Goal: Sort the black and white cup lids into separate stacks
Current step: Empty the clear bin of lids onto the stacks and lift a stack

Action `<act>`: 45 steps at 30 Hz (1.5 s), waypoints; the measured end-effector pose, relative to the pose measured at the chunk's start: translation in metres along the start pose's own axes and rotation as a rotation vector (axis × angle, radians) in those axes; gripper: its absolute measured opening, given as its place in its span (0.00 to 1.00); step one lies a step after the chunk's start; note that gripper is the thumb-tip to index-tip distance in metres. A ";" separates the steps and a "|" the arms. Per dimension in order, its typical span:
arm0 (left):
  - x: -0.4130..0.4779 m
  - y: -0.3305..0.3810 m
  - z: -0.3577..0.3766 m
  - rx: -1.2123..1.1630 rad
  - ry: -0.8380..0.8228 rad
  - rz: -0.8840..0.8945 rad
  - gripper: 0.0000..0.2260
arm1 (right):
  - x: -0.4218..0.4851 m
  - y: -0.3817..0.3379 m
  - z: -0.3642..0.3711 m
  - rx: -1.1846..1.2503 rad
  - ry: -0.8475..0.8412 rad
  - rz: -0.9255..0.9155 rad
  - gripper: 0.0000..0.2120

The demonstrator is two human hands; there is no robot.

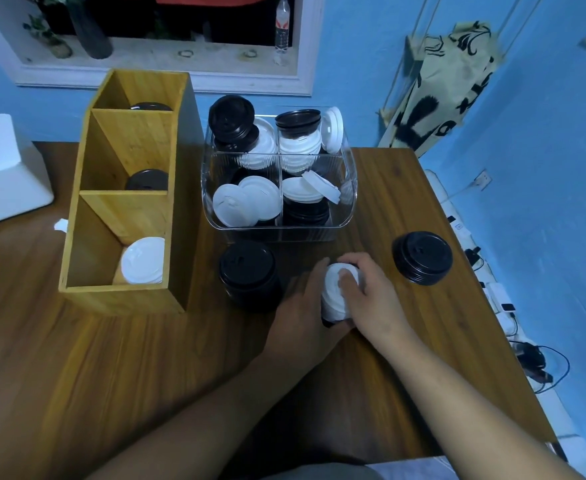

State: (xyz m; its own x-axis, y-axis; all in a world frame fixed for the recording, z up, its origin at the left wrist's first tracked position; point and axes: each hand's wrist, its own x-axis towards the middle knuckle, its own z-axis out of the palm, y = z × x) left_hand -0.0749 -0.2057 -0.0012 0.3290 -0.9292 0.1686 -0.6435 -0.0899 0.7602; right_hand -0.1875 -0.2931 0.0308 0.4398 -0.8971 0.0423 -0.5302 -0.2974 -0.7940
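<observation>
Desk (77, 375) in front of me: dark wood grain. Walls (544, 150) painted blue. White-framed window (305, 46) ahead, water bottle (282, 26) on its sill. Beige black-printed cloth (447, 81) hangs at right. Power strips (499, 299) and cables along right floor, wall socket (484, 179) above. Dim light.

A box (122, 301) with three parts stands at the left of the table (111, 375), with lids (142, 261) in each part. Right of it, further back, sits a bin (350, 188) full of lids. A stack of lids (248, 271) stands in front of the bin. Right of that, a second stack (334, 296) sits between the left hand (302, 317) and the right hand (376, 303). A third stack (422, 258) stands further right.
</observation>
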 end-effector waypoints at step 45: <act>0.002 -0.002 0.001 0.034 -0.037 -0.050 0.45 | -0.071 0.039 -0.079 -0.850 -0.015 -0.199 0.23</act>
State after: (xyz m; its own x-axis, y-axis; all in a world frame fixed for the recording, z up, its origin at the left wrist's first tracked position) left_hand -0.0739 -0.2076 -0.0033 0.3364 -0.9356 0.1069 -0.6498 -0.1484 0.7455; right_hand -0.2965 -0.2667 0.0444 0.5884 -0.7997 0.1194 -0.8008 -0.5967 -0.0508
